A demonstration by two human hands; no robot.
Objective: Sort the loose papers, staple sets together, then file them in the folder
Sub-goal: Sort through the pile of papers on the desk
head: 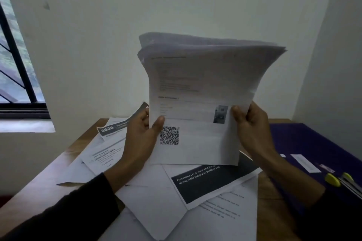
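Both hands hold one thick stack of papers (199, 103) upright above the desk (39, 188). The left hand (141, 139) grips its left edge and the right hand (252, 129) grips its right edge, thumbs in front. This looks like the sorting step. More loose sheets (176, 197) lie messy underneath. The purple folder (305, 143) waits at the right, near the desk's edge. Next, the stack needs a bare spot to land, and there is little room.
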